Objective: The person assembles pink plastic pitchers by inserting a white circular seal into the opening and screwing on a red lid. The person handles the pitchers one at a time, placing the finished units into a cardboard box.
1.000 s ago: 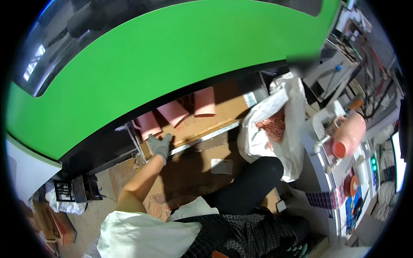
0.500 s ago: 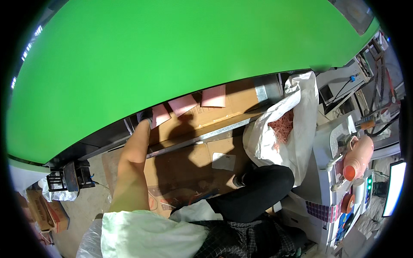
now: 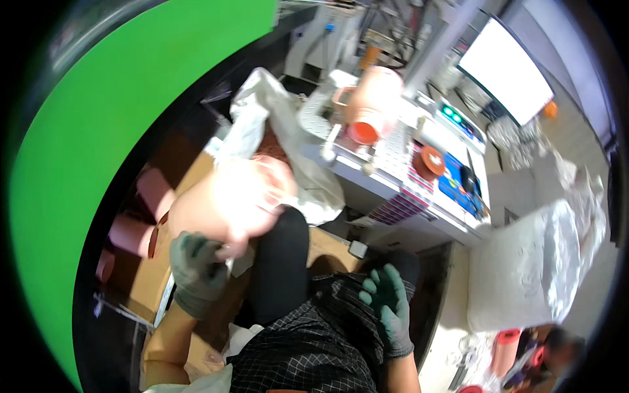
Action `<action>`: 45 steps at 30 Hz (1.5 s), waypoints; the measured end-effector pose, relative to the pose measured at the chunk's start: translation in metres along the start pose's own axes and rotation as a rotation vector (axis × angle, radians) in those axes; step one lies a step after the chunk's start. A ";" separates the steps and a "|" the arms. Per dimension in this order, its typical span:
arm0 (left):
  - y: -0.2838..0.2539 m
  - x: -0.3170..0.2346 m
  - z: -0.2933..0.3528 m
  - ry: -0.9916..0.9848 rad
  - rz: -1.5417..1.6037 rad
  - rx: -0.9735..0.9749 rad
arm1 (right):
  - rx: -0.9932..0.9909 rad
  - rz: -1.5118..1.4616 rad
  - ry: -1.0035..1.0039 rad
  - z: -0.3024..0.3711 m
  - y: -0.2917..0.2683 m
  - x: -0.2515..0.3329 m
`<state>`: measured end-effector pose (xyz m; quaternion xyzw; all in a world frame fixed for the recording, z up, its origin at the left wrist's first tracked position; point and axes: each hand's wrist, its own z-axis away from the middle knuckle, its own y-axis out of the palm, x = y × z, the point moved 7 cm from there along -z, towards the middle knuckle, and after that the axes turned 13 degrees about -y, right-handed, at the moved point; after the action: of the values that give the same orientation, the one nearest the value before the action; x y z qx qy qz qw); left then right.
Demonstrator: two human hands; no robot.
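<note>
My left hand point(image 3: 198, 272), in a grey-green work glove, is closed on the lower end of a large pink plastic jug point(image 3: 216, 196), which is smeared by motion. The jug hangs over my knee with its handle side toward the right. Above my lap my right hand point(image 3: 388, 304), gloved the same way, is open and holds nothing, its fingers apart. To the left, more pink plastic pieces point(image 3: 134, 236) lie on cardboard point(image 3: 151, 278) below the green machine cover point(image 3: 98, 118). Another pink jug point(image 3: 375, 98) lies on the white workbench, its orange-red mouth toward me.
Behind the held jug stands a white sack point(image 3: 314, 177) of reddish scraps. The bench point(image 3: 350, 167) bears an orange-brown round lid point(image 3: 429, 162), a blue mat point(image 3: 458, 187) and a small device with green lights. A bright screen point(image 3: 508, 69) and a large white bag point(image 3: 521, 268) are at right.
My view has swung right. My left hand, earlier reaching under the green cover near pink pieces, now holds a pink jug above my knee. My right hand has come into view, open.
</note>
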<state>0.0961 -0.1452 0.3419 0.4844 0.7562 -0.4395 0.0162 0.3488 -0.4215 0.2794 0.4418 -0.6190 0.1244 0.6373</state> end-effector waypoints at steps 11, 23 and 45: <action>0.089 -0.196 0.044 0.550 0.489 0.593 | 0.115 0.096 0.149 0.102 -0.009 -0.056; 0.193 -0.146 0.008 -0.473 1.068 0.781 | -0.059 -0.223 -0.018 0.106 -0.053 -0.024; 0.190 -0.101 -0.016 -0.041 0.607 0.463 | -0.275 -0.403 0.318 0.110 -0.044 -0.089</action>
<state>0.2978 -0.1797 0.2737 0.6684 0.4584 -0.5835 0.0508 0.2873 -0.4918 0.1640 0.4404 -0.4219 -0.0220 0.7921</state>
